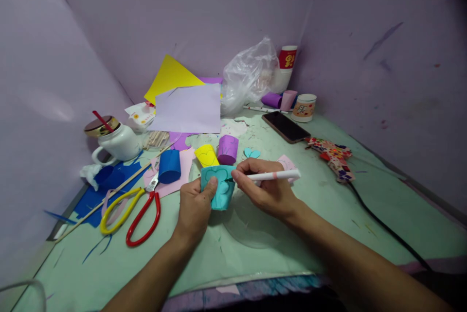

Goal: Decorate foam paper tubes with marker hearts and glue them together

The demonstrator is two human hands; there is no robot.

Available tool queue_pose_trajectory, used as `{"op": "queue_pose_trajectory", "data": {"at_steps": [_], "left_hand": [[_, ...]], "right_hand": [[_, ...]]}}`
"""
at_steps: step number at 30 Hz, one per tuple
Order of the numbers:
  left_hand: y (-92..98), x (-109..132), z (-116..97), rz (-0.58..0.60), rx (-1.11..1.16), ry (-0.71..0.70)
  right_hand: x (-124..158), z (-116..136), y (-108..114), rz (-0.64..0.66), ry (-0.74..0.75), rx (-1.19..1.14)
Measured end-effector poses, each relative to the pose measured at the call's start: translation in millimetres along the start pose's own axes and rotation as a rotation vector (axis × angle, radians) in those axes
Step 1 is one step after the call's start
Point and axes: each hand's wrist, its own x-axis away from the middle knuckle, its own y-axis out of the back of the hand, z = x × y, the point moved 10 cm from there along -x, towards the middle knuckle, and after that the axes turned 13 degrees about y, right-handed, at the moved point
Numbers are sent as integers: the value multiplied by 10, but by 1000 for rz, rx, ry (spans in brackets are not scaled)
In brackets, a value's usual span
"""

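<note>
My left hand grips a teal paper cup by its left side, the thumb pressed on its front. Dark outlines of rounded shapes show on the cup. Between the fingers of my right hand is a white marker pen, its tip end close to the cup's right edge. Just behind the cup lie a yellow paper roll with a heart outline and a purple paper roll. Small teal cut-out pieces rest beyond my right hand.
Scissors with one yellow and one red handle lie at left, near a blue paper roll and a thin stick. A lidded white mug stands far left. A phone, paper cup and corded floral object occupy the right.
</note>
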Motion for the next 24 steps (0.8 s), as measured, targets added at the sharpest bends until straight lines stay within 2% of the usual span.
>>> {"op": "queue_pose_trajectory", "data": {"at_steps": [11,24], "left_hand": [[-20,-2,25,19,-63,-11],[-19,40,-45,-9,-102,-38]], "right_hand": [[12,17,-47,14,2,-16],[14,26,-53,23,10,-13]]}}
